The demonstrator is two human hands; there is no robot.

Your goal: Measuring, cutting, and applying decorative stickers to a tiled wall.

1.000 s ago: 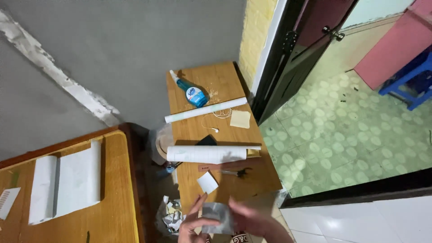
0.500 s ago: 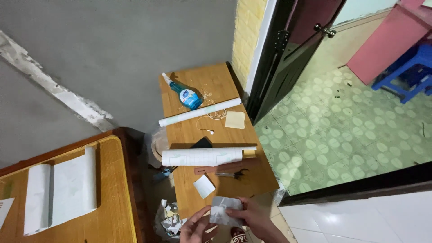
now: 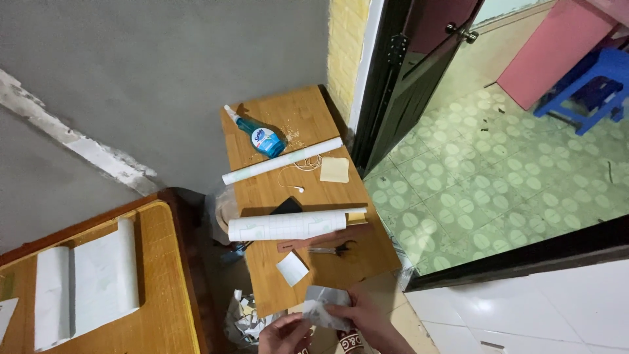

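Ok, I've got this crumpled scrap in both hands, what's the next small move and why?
Probably flatten it on the bare near end of the wooden table. Both the left hand and the right hand pinch the crumpled grey sheet in mid-air at the table's edge, and the small white piece already lies flat there, near the scissors.
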